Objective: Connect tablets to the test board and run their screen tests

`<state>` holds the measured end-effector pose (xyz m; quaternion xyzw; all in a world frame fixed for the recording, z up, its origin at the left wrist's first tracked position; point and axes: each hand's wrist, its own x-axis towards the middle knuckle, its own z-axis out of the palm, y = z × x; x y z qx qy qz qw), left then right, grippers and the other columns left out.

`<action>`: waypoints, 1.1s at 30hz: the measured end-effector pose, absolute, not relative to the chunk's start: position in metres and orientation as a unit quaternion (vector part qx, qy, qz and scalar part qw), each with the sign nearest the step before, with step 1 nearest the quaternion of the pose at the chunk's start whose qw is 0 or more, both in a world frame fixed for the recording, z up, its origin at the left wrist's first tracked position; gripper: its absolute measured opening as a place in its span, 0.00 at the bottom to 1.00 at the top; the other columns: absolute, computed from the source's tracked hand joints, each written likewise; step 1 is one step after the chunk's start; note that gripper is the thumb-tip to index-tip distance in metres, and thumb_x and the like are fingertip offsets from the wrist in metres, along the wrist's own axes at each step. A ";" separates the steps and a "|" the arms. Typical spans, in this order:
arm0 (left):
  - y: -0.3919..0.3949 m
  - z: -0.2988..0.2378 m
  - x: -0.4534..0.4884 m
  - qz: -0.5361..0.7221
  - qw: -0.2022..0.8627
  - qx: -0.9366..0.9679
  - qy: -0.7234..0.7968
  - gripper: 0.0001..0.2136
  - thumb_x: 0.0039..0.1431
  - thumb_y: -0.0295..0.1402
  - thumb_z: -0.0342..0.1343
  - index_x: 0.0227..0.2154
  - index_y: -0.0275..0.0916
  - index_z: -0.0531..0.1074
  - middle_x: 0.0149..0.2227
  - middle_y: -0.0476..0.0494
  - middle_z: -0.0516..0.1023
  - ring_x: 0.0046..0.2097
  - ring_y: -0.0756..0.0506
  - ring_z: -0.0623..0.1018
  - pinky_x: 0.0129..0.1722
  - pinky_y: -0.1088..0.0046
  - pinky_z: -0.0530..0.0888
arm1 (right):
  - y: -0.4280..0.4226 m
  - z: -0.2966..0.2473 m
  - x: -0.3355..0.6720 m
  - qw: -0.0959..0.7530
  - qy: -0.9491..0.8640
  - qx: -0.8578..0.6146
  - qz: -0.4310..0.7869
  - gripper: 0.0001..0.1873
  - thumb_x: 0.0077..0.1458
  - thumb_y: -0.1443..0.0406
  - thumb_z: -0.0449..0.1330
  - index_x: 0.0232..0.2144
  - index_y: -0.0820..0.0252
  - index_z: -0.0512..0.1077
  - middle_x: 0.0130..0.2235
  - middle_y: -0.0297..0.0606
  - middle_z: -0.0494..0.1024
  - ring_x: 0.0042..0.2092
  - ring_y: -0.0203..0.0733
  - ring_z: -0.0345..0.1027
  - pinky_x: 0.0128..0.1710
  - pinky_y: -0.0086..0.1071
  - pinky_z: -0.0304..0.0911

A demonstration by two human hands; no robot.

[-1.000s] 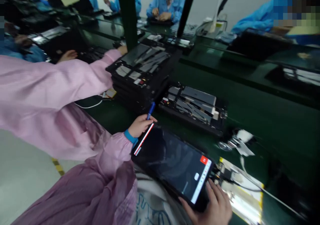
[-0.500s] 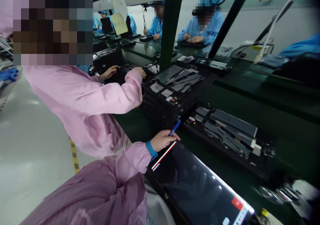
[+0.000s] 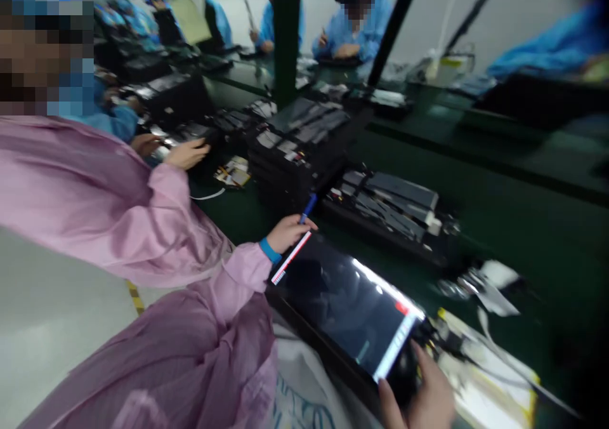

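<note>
My left hand is closed around a blue pen, its cap end pointing up and away. It rests at the far left end of a lit, dark touch screen in a black casing, which lies tilted across the table edge in front of me. At the near right end of that screen is my right hand, thumb and forefinger apart on either side of a dark end piece. Blur hides whether it presses on the casing.
A black tray of flat grey parts lies beyond the screen, near a taller tray stack. White, yellow-edged boards with a cable lie at right. A co-worker in a pink sleeve works on my left. A green post rises behind.
My right hand has come into view at the screen's right end. The view has shifted, so the scene sits further left. The co-worker's arm has drawn back; my left hand still holds the pen.
</note>
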<state>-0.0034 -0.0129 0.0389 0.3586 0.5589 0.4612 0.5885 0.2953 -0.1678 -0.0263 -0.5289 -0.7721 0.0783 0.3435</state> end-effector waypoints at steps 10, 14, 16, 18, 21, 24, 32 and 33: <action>0.013 0.034 -0.004 0.451 0.538 0.401 0.588 0.06 0.46 0.30 0.57 0.28 0.34 0.73 0.12 0.58 0.53 0.13 0.58 0.52 0.13 0.81 0.45 | -0.157 -0.009 0.289 0.361 -0.724 -0.569 0.147 0.35 0.56 0.56 0.53 0.63 0.57 0.49 0.54 0.50 0.62 0.57 0.58 0.55 0.54 0.60 0.53; 0.015 0.036 -0.002 0.456 0.526 0.406 0.592 0.05 0.47 0.29 0.56 0.28 0.33 0.73 0.12 0.57 0.56 0.13 0.58 0.53 0.13 0.82 0.47 | -0.154 -0.007 0.288 0.365 -0.721 -0.570 0.151 0.34 0.56 0.57 0.53 0.62 0.57 0.50 0.54 0.49 0.62 0.57 0.57 0.55 0.55 0.60 0.53; 0.017 0.037 -0.001 0.457 0.522 0.406 0.595 0.05 0.47 0.28 0.56 0.28 0.33 0.73 0.13 0.57 0.57 0.13 0.58 0.53 0.12 0.82 0.47 | -0.154 -0.007 0.285 0.357 -0.715 -0.584 0.140 0.35 0.54 0.57 0.56 0.62 0.56 0.51 0.53 0.49 0.62 0.57 0.57 0.55 0.56 0.60 0.53; 0.018 0.039 0.001 0.456 0.522 0.405 0.596 0.05 0.47 0.27 0.55 0.27 0.33 0.73 0.13 0.57 0.58 0.13 0.58 0.53 0.12 0.83 0.47 | -0.154 -0.008 0.285 0.362 -0.706 -0.592 0.138 0.36 0.53 0.57 0.58 0.61 0.56 0.52 0.53 0.48 0.63 0.57 0.56 0.56 0.56 0.59 0.53; 0.019 0.040 0.001 0.457 0.525 0.401 0.596 0.04 0.46 0.27 0.55 0.27 0.33 0.73 0.13 0.57 0.57 0.13 0.58 0.53 0.12 0.83 0.47 | -0.154 -0.010 0.297 0.418 -0.662 -0.600 0.165 0.32 0.55 0.57 0.56 0.59 0.58 0.53 0.53 0.49 0.64 0.56 0.55 0.59 0.53 0.54 0.58; 0.019 0.040 0.000 0.457 0.524 0.401 0.596 0.04 0.46 0.27 0.55 0.27 0.33 0.72 0.13 0.56 0.58 0.13 0.58 0.53 0.12 0.83 0.47 | -0.147 -0.010 0.326 0.423 -0.586 -0.680 0.126 0.17 0.57 0.59 0.53 0.48 0.59 0.64 0.45 0.45 0.69 0.48 0.51 0.64 0.48 0.49 0.61; 0.021 0.040 -0.001 0.450 0.528 0.398 0.600 0.04 0.46 0.28 0.56 0.26 0.34 0.73 0.14 0.55 0.61 0.13 0.58 0.55 0.12 0.83 0.48 | -0.100 -0.008 0.364 0.235 -0.628 -0.742 0.010 0.20 0.58 0.53 0.52 0.44 0.61 0.69 0.46 0.48 0.71 0.48 0.54 0.62 0.47 0.47 0.57; 0.021 0.039 -0.001 0.450 0.529 0.399 0.599 0.04 0.46 0.29 0.57 0.26 0.34 0.73 0.14 0.55 0.61 0.13 0.58 0.55 0.12 0.83 0.48 | -0.097 -0.010 0.363 0.226 -0.626 -0.746 -0.002 0.21 0.58 0.52 0.52 0.44 0.61 0.69 0.46 0.48 0.71 0.48 0.54 0.62 0.46 0.47 0.57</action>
